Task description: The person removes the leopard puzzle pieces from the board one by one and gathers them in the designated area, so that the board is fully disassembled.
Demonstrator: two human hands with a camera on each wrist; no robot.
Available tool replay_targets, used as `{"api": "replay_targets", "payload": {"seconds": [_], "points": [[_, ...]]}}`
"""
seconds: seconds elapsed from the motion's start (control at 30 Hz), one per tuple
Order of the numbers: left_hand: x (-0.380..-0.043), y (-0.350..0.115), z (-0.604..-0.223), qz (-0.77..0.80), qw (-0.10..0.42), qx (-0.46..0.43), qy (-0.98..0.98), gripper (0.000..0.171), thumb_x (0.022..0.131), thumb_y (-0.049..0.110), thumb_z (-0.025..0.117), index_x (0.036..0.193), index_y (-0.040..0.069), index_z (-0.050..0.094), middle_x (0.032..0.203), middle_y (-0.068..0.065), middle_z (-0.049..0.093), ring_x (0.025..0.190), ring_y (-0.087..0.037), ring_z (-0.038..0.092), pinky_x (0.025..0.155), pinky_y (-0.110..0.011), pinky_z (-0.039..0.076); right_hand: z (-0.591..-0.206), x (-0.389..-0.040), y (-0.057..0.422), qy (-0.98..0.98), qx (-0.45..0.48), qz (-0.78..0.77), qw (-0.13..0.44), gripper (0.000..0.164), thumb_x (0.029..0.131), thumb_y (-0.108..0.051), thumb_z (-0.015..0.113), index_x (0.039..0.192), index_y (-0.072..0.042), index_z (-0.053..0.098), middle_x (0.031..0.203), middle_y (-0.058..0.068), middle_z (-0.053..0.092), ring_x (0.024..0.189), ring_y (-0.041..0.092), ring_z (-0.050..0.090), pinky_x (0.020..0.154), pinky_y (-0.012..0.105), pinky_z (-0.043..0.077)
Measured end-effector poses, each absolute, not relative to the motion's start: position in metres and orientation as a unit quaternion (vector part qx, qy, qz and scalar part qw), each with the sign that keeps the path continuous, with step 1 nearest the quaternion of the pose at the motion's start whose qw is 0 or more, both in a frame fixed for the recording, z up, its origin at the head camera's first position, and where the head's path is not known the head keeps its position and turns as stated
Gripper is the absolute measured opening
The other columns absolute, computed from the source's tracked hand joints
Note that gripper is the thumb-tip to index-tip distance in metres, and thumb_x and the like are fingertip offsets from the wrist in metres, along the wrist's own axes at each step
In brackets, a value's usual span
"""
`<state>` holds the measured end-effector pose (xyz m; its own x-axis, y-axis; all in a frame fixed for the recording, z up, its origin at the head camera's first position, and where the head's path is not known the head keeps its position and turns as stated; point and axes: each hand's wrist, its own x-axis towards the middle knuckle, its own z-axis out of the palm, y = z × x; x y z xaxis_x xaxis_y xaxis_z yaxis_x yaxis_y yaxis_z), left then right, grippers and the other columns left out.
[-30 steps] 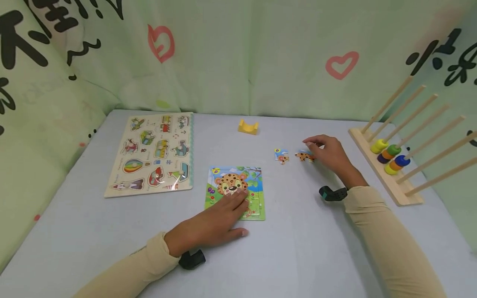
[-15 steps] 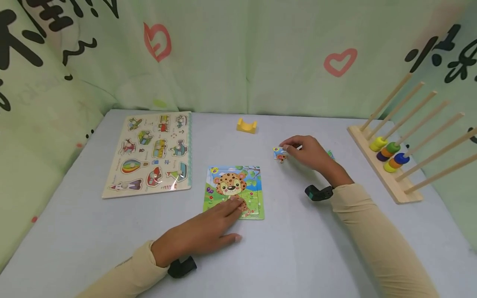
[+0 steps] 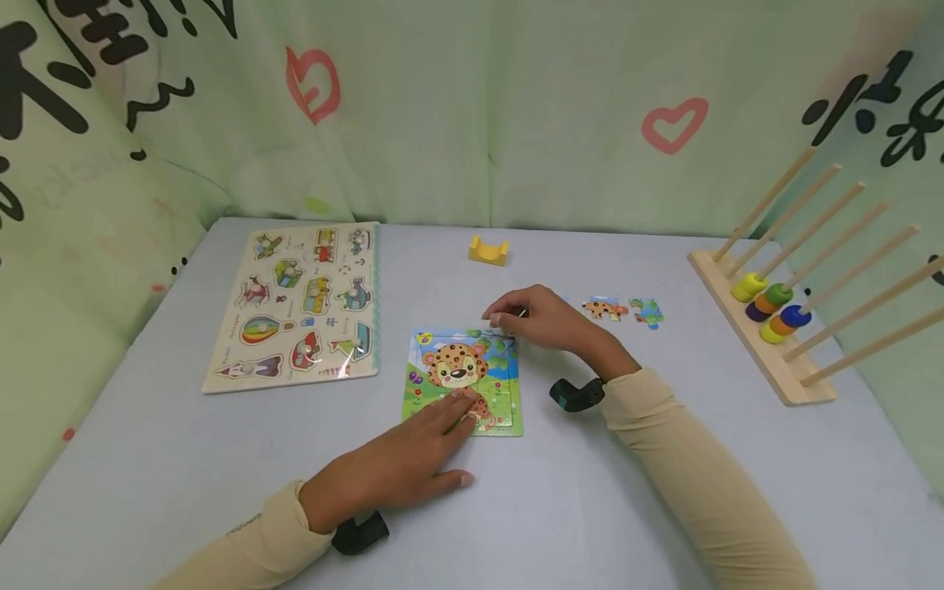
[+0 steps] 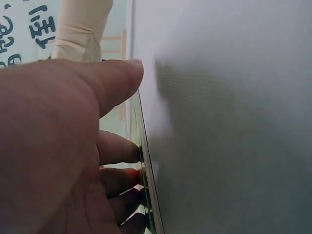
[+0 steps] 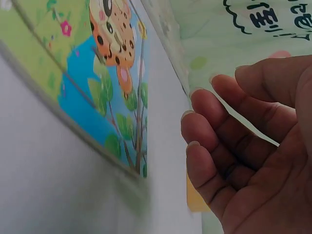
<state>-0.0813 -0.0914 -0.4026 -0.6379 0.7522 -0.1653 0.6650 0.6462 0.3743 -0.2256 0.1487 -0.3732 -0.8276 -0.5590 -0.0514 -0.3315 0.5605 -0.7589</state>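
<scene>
My left hand lies across the lower part of a leopard jigsaw puzzle, its fingers straight and the thumb spread to the side. In the left wrist view, fingertips touch the edge of the puzzle board. Just past the puzzle's upper right corner hovers my right hand, fingers loosely curled. The right wrist view shows nothing between that hand's thumb and fingers. To its right lie a spotted puzzle piece and a blue-green puzzle piece. A third piece, seen earlier, is out of sight, perhaps behind the right hand.
A picture board of vehicles lies at the left. A yellow curved block sits near the back edge. At the right stands a wooden peg rack with coloured rings on some pegs. Green curtains surround the table.
My right hand has moved left from the loose pieces toward the puzzle's top corner, uncovering two pieces. The left hand has slid slightly down and left, showing more of the leopard.
</scene>
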Motion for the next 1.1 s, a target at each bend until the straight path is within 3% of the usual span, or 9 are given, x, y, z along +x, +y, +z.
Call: {"api": "replay_targets", "payload": {"seconds": [0.23, 0.43, 0.67, 0.83, 1.1], "points": [[-0.082, -0.093, -0.402, 0.143, 0.159, 0.398, 0.892, 0.071, 0.099, 0.047, 0.051, 0.152, 0.004, 0.031, 0.162, -0.009, 0.007, 0.148, -0.024, 0.003, 0.116, -0.047, 0.009, -0.377, -0.223, 0.119, 0.843, -0.297, -0.392, 0.216, 0.028, 0.098, -0.022, 0.058, 0.116, -0.006, 0.07, 0.103, 0.002, 0.071, 0.091, 0.016, 0.063, 0.082, 0.033, 0.05], [-0.083, -0.094, -0.402, 0.137, 0.16, 0.4, 0.892, 0.07, 0.099, 0.045, 0.052, 0.152, 0.005, 0.032, 0.162, -0.008, 0.007, 0.148, -0.023, 0.004, 0.116, -0.046, 0.011, -0.376, -0.223, 0.105, 0.824, -0.319, -0.405, 0.234, 0.027, 0.098, -0.02, 0.056, 0.117, -0.005, 0.07, 0.104, 0.002, 0.07, 0.091, 0.016, 0.063, 0.082, 0.033, 0.05], [-0.084, -0.096, -0.402, 0.142, 0.162, 0.4, 0.891, 0.068, 0.099, 0.044, 0.054, 0.152, 0.005, 0.033, 0.162, -0.008, 0.009, 0.148, -0.021, 0.004, 0.116, -0.043, 0.013, -0.379, -0.225, 0.095, 0.818, -0.324, -0.396, 0.263, 0.028, 0.098, -0.021, 0.057, 0.118, -0.006, 0.07, 0.111, -0.002, 0.069, 0.101, 0.013, 0.061, 0.091, 0.033, 0.048], [-0.084, -0.097, -0.404, 0.13, 0.158, 0.409, 0.889, 0.072, 0.098, 0.046, 0.053, 0.152, 0.004, 0.03, 0.162, -0.01, 0.007, 0.148, -0.023, 0.003, 0.117, -0.044, 0.012, -0.382, -0.227, 0.09, 0.805, -0.334, -0.399, 0.286, 0.028, 0.098, -0.02, 0.057, 0.118, -0.006, 0.069, 0.111, -0.001, 0.069, 0.104, 0.013, 0.062, 0.093, 0.033, 0.047], [-0.085, -0.097, -0.409, 0.102, 0.163, 0.419, 0.887, 0.078, 0.098, 0.05, 0.05, 0.155, 0.005, 0.022, 0.162, -0.01, 0.002, 0.148, -0.022, -0.003, 0.117, -0.042, 0.009, -0.387, -0.229, 0.081, 0.788, -0.336, -0.413, 0.31, 0.027, 0.098, -0.013, 0.054, 0.119, -0.004, 0.067, 0.11, 0.003, 0.07, 0.097, 0.015, 0.065, 0.084, 0.031, 0.051]]}}
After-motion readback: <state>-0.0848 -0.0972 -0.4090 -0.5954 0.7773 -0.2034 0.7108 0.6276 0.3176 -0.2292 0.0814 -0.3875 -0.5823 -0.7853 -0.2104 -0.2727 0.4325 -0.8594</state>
